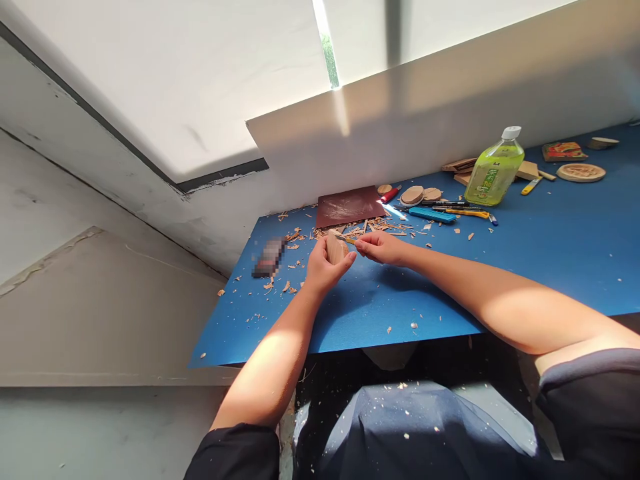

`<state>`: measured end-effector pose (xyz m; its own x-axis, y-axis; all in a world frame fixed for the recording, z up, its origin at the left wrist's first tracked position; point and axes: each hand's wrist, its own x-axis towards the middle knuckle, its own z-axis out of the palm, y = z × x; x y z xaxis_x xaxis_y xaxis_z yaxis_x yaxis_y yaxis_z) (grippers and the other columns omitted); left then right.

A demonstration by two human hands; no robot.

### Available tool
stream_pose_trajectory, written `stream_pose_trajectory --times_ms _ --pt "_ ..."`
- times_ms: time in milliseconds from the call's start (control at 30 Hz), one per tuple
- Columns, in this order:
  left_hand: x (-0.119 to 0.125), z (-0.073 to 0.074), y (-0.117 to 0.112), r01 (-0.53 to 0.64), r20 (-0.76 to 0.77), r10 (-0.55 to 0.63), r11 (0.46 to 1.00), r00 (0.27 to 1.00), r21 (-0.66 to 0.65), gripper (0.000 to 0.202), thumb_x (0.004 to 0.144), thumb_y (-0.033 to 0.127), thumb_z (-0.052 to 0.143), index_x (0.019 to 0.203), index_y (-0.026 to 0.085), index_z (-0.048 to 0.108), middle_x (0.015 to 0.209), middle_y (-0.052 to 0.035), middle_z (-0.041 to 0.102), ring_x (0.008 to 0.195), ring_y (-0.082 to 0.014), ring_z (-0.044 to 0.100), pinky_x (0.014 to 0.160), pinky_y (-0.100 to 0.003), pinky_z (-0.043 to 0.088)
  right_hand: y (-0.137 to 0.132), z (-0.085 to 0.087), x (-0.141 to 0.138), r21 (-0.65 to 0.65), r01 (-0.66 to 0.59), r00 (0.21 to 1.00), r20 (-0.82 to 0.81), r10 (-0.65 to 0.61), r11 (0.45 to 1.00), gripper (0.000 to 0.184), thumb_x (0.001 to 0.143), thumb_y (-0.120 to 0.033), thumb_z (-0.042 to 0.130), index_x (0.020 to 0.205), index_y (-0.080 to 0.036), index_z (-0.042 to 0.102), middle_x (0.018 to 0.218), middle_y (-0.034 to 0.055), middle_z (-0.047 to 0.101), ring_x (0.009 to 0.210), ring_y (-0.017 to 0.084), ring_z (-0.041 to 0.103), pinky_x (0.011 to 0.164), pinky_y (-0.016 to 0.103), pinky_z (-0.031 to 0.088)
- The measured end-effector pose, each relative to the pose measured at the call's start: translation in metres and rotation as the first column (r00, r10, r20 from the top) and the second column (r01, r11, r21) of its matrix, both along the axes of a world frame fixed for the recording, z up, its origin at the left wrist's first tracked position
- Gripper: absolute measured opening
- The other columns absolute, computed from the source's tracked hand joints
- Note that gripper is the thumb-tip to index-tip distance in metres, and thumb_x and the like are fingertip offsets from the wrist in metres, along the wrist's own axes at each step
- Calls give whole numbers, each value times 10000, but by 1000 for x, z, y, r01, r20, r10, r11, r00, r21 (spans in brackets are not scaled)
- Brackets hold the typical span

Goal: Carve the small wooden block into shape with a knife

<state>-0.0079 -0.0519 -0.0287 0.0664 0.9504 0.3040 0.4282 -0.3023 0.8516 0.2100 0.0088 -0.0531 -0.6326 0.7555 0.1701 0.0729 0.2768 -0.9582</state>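
Observation:
My left hand [323, 265] is closed around a small light wooden piece [337, 249], holding it tilted up just above the blue table [365, 313]. In my right hand [379, 248] is a slim carving knife [349, 240], pinched between thumb and fingers. Its thin tip meets the upper part of the wood, close to my left fingers. Most of the handle is hidden in my right fist. Wood shavings [395, 230] lie scattered behind both hands and to their left.
Behind my hands lies a brown sheet [347, 205]. Round wooden discs [413, 195], a red-handled tool [390, 194], a blue cutter [432, 215] and a yellow cutter [465, 213] lie right of it. Further right stand a green bottle [495, 172] and a carved disc [581, 173]. A blurred dark object [270, 257] lies left.

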Motion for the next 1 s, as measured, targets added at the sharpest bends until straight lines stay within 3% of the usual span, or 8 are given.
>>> stream_pose_trajectory --times_ms 667,1000 --pt "2 -9 3 -32 63 26 995 998 90 625 782 578 905 1209 206 641 1051 -64 741 882 -205 699 786 -319 549 -5 3 -6 77 50 998 -39 -48 996 686 939 -892 555 780 -224 542 598 -60 404 577 113 329 549 272 259" --pt "5 -9 2 -90 48 85 991 995 96 628 757 594 918 1162 211 629 998 -42 716 834 -193 668 752 -311 523 -9 3 -8 46 58 997 -52 -55 997 684 931 -892 571 782 -227 524 617 -63 410 566 103 317 537 271 255"
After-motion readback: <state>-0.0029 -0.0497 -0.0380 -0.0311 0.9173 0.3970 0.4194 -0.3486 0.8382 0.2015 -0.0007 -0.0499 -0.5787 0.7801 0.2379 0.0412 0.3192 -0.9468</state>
